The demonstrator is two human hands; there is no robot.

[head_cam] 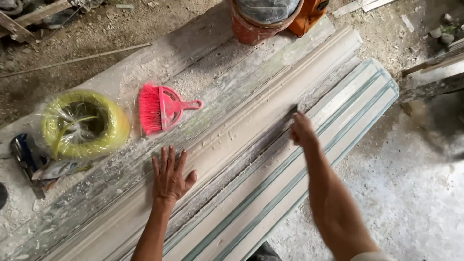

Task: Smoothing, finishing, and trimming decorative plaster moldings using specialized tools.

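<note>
While my left hand (170,176) lies flat, fingers spread, on the long plaster moulding (251,125), my right hand (303,130) is closed around a thin dark tool (288,117) set in the groove along the moulding's far edge — its blade blurred, its kind unclear. Item: moulding, pale, dusty, running diagonally across the workbench (203,53) beside a ribbed mould (348,116). Step, as I judge it: scraping that edge clean. Next stroke wants a steady brace and an even line. Nearby: pink hand brush (162,107), yellow coil (83,123), red bucket (251,29).
</note>
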